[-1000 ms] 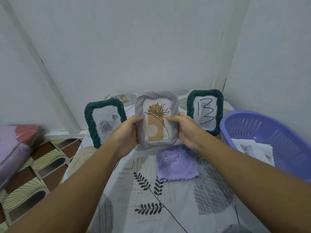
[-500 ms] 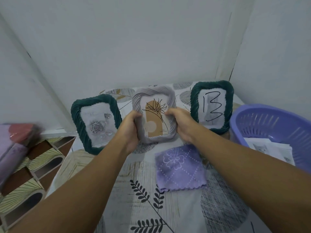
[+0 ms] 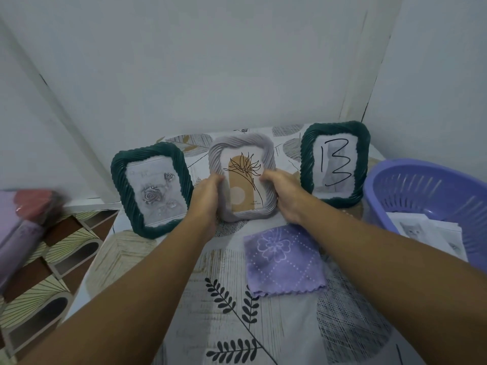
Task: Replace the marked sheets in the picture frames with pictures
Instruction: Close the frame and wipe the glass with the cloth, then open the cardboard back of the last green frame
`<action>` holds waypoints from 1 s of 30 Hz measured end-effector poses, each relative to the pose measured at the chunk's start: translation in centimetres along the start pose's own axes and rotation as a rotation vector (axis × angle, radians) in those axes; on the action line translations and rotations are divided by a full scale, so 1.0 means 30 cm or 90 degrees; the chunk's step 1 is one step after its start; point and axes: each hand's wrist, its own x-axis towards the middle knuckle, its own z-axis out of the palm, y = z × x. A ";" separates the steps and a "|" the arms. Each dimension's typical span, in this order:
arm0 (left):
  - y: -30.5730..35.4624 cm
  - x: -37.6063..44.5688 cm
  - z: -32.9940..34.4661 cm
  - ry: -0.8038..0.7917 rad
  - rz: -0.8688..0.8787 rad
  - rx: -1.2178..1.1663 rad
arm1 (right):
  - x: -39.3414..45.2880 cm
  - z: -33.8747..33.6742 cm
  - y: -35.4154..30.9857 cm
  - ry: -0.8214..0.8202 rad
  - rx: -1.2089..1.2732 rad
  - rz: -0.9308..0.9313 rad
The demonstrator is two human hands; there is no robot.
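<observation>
Head view: one table, two hands, three frames, one cloth, one basket, counted near to far.
Table (image 3: 276, 335): one, under a leaf-print cover, filling the lower middle; both forearms reach over it toward 12 o'clock.
Cloth (image 3: 283, 260): one, lilac with a stitched flower, flat on the cover at about 5 o'clock from the grey frame, just short of it and between the two forearms.
Basket (image 3: 421, 196): one, lilac plastic with slotted walls, at 3 o'clock on the table's edge, near the frame marked 13.
Papers (image 3: 427, 231): a small loose stack inside the basket; a cat print shows on top, exact count cannot be told.
Left hand (image 3: 207, 200): fingers curled round the left edge of the grey frame, thumb on its front.
Right hand (image 3: 286, 194): fingers wrapped behind the frame's right edge, thumb lying across the front over the picture.
Grey frame (image 3: 242, 177): one, rope-twist border, upright in the middle of the row between the hands, bottom edge at the cover; it shows a tan arch with a line-drawn flower.
Rose frame (image 3: 152, 189): one, dark green, at 9 o'clock from the grey frame, leaning back, holding a grey rose picture.
13 frame (image 3: 334, 163): one, dark green, at 2 o'clock from the grey frame, holding a sheet marked 13.
Walls (image 3: 237, 61): two pale ones meeting in a corner at 1 o'clock behind the frames.
</observation>
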 end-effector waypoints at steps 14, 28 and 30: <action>0.069 -0.204 0.070 0.196 0.396 0.213 | -0.157 -0.051 -0.012 0.193 -0.221 -0.166; 0.187 -0.227 0.485 -0.085 0.322 0.468 | -0.241 -0.444 -0.255 0.424 -0.629 -0.214; 0.186 -0.204 0.523 -0.091 0.284 0.486 | -0.232 -0.477 -0.256 0.383 -0.681 -0.127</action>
